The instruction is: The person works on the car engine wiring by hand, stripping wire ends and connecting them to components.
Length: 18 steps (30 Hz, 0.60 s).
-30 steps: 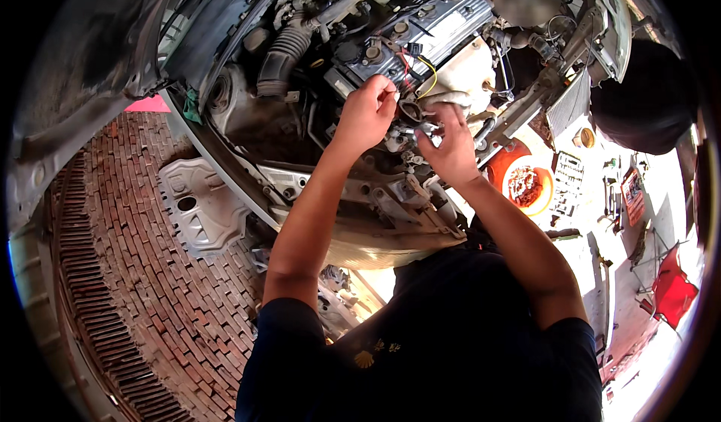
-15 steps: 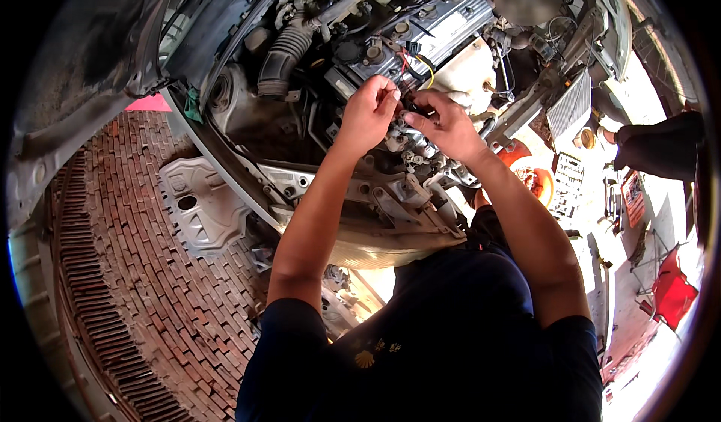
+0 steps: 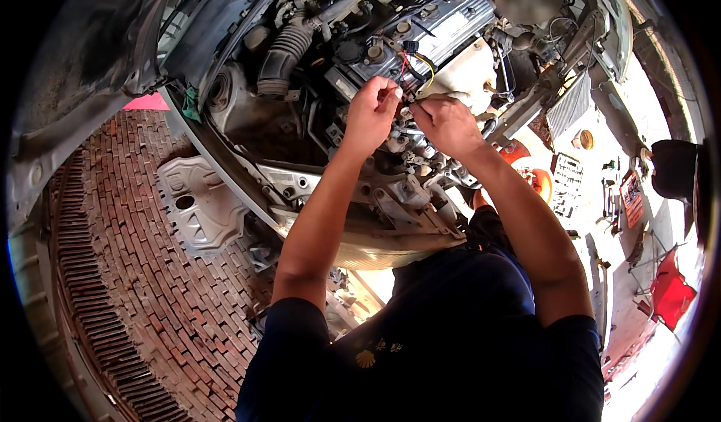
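Leaning over an open engine bay, the person has both hands together above the engine (image 3: 420, 39). The left hand (image 3: 369, 114) is curled, its fingertips (image 3: 392, 90) pinched on a small bunch of red, yellow and black wires (image 3: 414, 70) that rises to a black plug (image 3: 410, 46) just beyond the knuckles. The right hand (image 3: 448, 124) sits just beside the left, thumb and forefinger closed at the foot of the same wires; what else it grips there is too small to tell. The two sets of fingertips are nearly touching.

Beyond the left hand, a ribbed black hose (image 3: 282, 54) curves across the bay. Beyond the right hand lies a pale tank (image 3: 466, 73). Below both wrists runs the car's front crossmember (image 3: 360, 219). Well off to the left of the left forearm, a grey panel (image 3: 197, 213) lies on brick paving (image 3: 128, 272). To the right of the right forearm, an orange tub (image 3: 535, 180) and a socket tray (image 3: 567, 185) sit on the pale floor.
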Each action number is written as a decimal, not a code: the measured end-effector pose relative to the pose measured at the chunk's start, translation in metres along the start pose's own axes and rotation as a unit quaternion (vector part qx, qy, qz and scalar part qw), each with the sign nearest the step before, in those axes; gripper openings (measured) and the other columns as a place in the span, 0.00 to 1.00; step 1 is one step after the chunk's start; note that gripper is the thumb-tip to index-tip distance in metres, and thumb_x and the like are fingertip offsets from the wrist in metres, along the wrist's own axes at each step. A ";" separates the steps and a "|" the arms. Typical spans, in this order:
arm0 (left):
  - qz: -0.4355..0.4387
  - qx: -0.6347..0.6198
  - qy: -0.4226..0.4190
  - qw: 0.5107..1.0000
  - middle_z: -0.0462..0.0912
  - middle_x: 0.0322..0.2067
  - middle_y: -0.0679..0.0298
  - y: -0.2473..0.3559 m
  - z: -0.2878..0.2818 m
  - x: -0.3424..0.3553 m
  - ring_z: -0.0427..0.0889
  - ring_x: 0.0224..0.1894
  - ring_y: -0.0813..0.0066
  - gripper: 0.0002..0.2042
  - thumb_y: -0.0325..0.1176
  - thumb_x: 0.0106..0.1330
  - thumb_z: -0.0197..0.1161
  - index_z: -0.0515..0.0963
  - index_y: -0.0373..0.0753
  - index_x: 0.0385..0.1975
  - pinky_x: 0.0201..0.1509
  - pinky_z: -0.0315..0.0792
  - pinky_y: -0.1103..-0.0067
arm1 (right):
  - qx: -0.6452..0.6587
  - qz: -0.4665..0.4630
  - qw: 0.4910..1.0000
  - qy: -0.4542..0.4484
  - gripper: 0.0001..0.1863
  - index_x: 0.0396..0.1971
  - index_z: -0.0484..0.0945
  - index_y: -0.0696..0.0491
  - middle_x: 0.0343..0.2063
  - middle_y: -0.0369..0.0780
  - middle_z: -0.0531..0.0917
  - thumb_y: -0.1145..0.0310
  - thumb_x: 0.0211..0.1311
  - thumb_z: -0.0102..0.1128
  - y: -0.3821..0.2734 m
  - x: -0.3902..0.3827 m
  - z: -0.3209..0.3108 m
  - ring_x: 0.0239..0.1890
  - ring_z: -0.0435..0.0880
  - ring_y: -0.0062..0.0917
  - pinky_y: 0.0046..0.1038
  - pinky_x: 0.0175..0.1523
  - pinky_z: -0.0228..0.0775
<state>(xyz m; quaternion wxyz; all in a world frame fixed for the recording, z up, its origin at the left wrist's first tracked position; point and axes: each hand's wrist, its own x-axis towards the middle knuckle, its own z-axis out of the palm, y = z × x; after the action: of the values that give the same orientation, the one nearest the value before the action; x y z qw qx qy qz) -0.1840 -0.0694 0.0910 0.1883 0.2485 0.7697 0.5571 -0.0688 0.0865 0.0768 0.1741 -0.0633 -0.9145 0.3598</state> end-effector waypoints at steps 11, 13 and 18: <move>-0.078 -0.222 -0.040 0.971 0.85 0.44 0.63 0.010 0.005 -0.015 0.83 0.44 0.78 0.15 0.16 0.69 0.61 0.79 0.30 0.54 0.55 0.79 0.79 | 0.000 -0.024 0.996 0.088 0.09 0.32 0.83 0.54 0.35 0.43 0.83 0.64 0.63 0.70 -0.005 0.001 -0.005 0.35 0.86 0.43 0.42 0.40 0.79; -0.084 -0.238 -0.044 0.967 0.86 0.45 0.62 0.000 0.004 -0.018 0.84 0.44 0.77 0.16 0.15 0.69 0.61 0.79 0.30 0.55 0.55 0.79 0.79 | -0.005 -0.005 0.997 0.076 0.09 0.36 0.83 0.54 0.37 0.42 0.84 0.64 0.63 0.70 -0.009 -0.002 -0.007 0.36 0.86 0.43 0.42 0.41 0.80; -0.088 -0.250 -0.047 0.963 0.86 0.45 0.61 -0.008 0.007 -0.022 0.85 0.44 0.76 0.15 0.13 0.68 0.60 0.81 0.29 0.53 0.54 0.80 0.78 | -0.056 -0.001 0.998 0.025 0.08 0.39 0.82 0.54 0.45 0.43 0.82 0.67 0.64 0.68 -0.012 -0.003 -0.010 0.44 0.85 0.43 0.43 0.47 0.79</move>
<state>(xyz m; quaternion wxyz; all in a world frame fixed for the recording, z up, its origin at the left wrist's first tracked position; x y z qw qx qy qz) -0.1639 -0.0786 0.0814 0.3289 0.1505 0.6153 0.7004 -0.0618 0.0833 0.0914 0.1937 -0.0809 -0.9286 0.3060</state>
